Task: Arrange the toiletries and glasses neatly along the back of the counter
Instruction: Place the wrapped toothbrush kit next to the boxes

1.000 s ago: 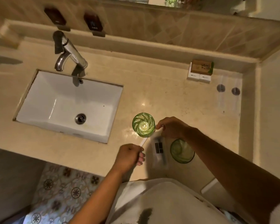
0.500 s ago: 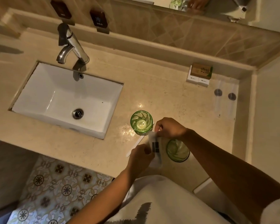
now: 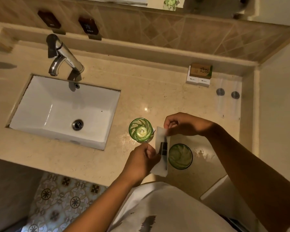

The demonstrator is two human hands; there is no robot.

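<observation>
Near counter [image 3: 94, 158] front: both hands pinch white sachet [image 3: 161, 148], left hand [image 3: 139, 162] low, right hand [image 3: 184, 125] top, between 2 green glasses [image 3: 140, 129]; boxes [image 3: 199, 74] already at back. Step: gathering sachet. Next: carry it back beside boxes

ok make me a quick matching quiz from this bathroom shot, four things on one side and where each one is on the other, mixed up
Things:
1. white packet
2. small boxes
3. faucet
4. green glass nearer the sink

Places:
A. behind the sink, at the back edge of the basin
B. held between the left hand and the right hand
C. standing on the counter just right of the basin
D. against the back ledge near the right corner

Pairs: 1-B, 2-D, 3-A, 4-C
</observation>
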